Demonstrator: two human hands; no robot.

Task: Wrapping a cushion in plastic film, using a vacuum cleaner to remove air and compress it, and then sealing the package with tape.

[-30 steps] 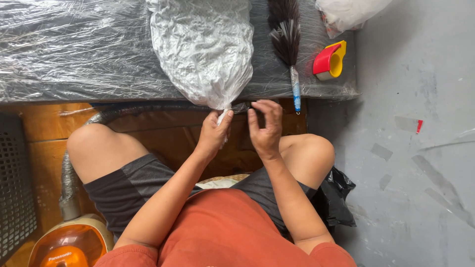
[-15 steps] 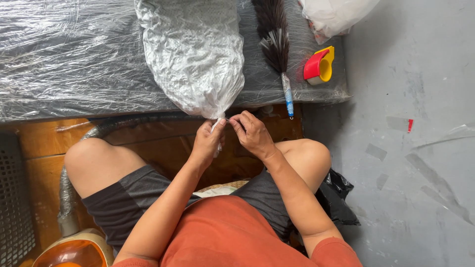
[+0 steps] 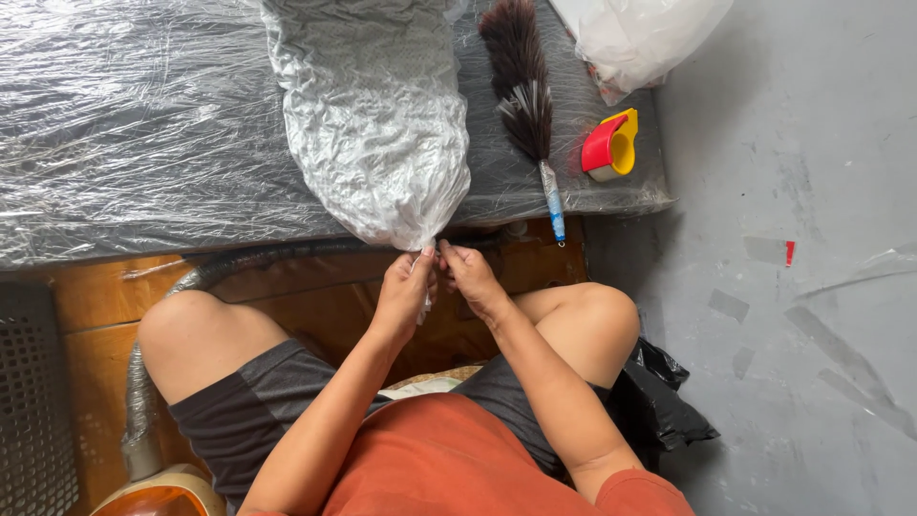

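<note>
Head view, looking down on a seated person. A long bundle wrapped in crinkled clear plastic lies on a plastic-covered counter. Its long axis runs from the far edge toward the near edge, and it tapers to a gathered neck that points at the person and overhangs the near edge, right of that edge's middle.

Both hands meet at this neck. The left hand rises from below, palm turned toward the right hand, with thumb and fingertips pinched on the twisted plastic; a thin strip of film hangs down past its fingers. The right hand comes in from the right, wrist bent, fingers curled and closed on the same neck, touching the left hand. Each grip is therefore closed on the wrapping of the bundle. Both forearms stretch forward from an orange shirt, between 2 bare knees.

Just beside the bundle, toward the right edge, a feather duster lies parallel to it, its blue handle pointing at the near edge. A red and yellow tape dispenser sits near the right edge, and a white plastic bag occupies the far right corner. A grey corrugated hose runs below the near edge of the counter.
</note>
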